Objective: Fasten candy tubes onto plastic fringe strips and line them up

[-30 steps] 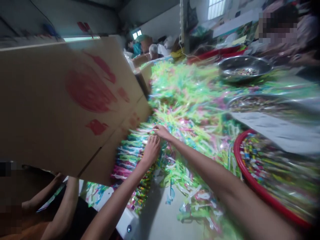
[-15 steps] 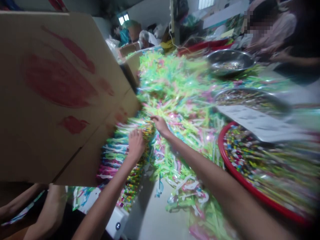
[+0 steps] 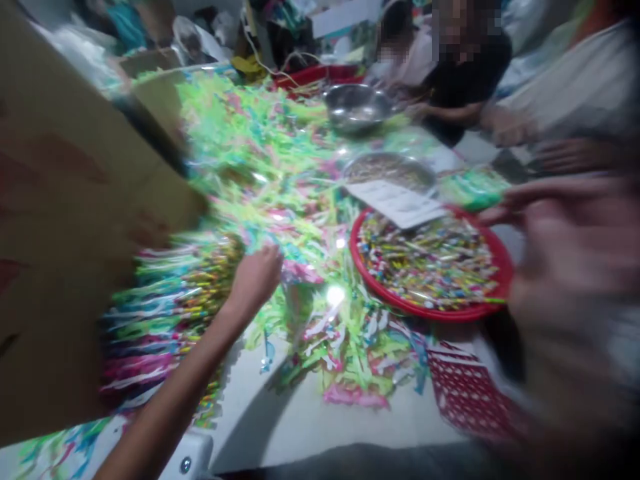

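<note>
My left hand [image 3: 259, 275] is closed in a fist-like curl above a loose pile of bright green, pink and blue plastic-like strips [image 3: 280, 180]. What it holds, if anything, is hidden; a pink piece [image 3: 303, 271] lies just beyond its fingers. To its left is a neat stack of colourful strips [image 3: 150, 313] with yellow, bead-like ends, beside an upright cardboard sheet [image 3: 55, 253]. My right hand [image 3: 565, 247] is large and smeared at the right edge, close to the camera. It appears near the red basin [image 3: 500, 267], and its finger closure is unclear.
Small multicoloured pieces fill the red basin, with a white sheet [image 3: 400, 203] over its back rim. Behind are metal bowls [image 3: 357, 110]. A white device [image 3: 193, 453] sits at the lower left, and red patterned cloth [image 3: 470, 390] at the lower right. People sit across the table.
The view has swung right. My right hand has left the stack and pile and risen at the right, near the camera. My left hand has moved off the stack and closed over the loose strips.
</note>
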